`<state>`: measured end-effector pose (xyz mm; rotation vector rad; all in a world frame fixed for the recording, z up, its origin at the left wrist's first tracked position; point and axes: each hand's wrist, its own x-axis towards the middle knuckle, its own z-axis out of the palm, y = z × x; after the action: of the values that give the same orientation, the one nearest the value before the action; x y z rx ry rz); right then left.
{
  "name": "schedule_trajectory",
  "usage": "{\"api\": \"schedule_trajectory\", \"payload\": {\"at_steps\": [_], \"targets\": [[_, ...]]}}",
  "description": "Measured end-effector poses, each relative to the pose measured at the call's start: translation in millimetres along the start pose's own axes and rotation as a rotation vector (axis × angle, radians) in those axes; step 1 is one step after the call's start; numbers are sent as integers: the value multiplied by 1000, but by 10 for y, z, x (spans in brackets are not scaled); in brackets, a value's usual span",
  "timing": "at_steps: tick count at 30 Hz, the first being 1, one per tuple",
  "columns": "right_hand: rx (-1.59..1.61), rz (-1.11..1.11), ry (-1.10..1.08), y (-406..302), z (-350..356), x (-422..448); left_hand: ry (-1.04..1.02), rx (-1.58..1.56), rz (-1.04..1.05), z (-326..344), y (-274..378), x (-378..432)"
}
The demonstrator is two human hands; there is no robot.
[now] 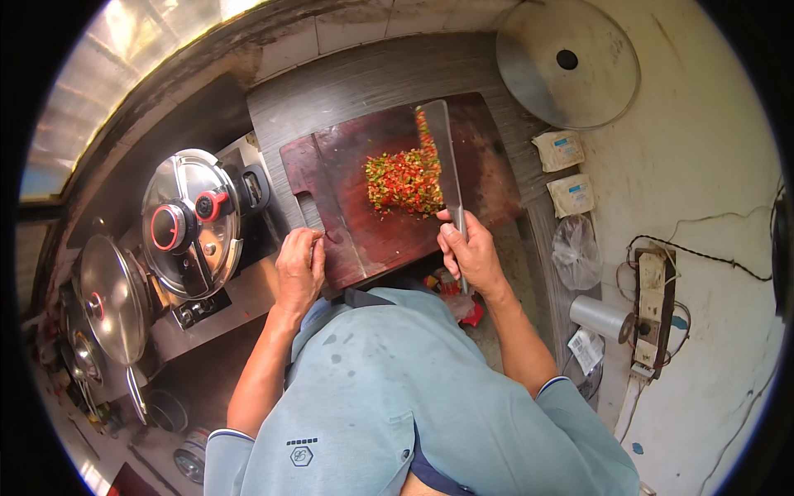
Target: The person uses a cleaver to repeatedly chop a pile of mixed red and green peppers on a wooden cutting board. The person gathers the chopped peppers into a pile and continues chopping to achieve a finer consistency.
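Observation:
My right hand (468, 248) grips the handle of a broad-bladed kitchen knife (448, 155). Its blade points away from me over the dark red wooden cutting board (384, 242). A heap of finely chopped red and green peppers (403, 183) lies to the left of the blade and against it. A strip of chopped bits runs along the blade towards its tip. My left hand (299, 266) is at the board's near left edge, fingers bent and close together. Whether it pinches the edge or something small cannot be made out.
A pressure cooker (192, 223) stands on the stove at left, with a lidded pan (115, 304) beyond it. A round glass lid (567, 62) leans at the back right. Two wrapped packets (561, 150), a plastic bag (577, 251) and a plastic roll (600, 318) line the right wall.

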<state>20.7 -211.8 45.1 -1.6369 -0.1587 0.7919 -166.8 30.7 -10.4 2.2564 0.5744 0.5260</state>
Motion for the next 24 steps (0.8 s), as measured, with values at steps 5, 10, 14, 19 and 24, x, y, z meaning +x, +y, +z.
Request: {"api": "schedule_trajectory", "payload": {"at_steps": [5, 10, 14, 19, 24], "targets": [[-678, -220, 194, 133, 12, -23, 22, 54, 28, 17, -91, -99], [-905, -316, 245, 334, -71, -139, 26, 51, -4, -20, -162, -210], [-977, -341, 204, 449, -144, -308, -11, 23, -114, -72, -159, -280], [-1055, -326, 149, 560, -223, -430, -8, 28, -102, -100, -210, -290], [-1070, -317, 124, 619, -51, -233, -28, 24, -91, -100, -208, -259]]}}
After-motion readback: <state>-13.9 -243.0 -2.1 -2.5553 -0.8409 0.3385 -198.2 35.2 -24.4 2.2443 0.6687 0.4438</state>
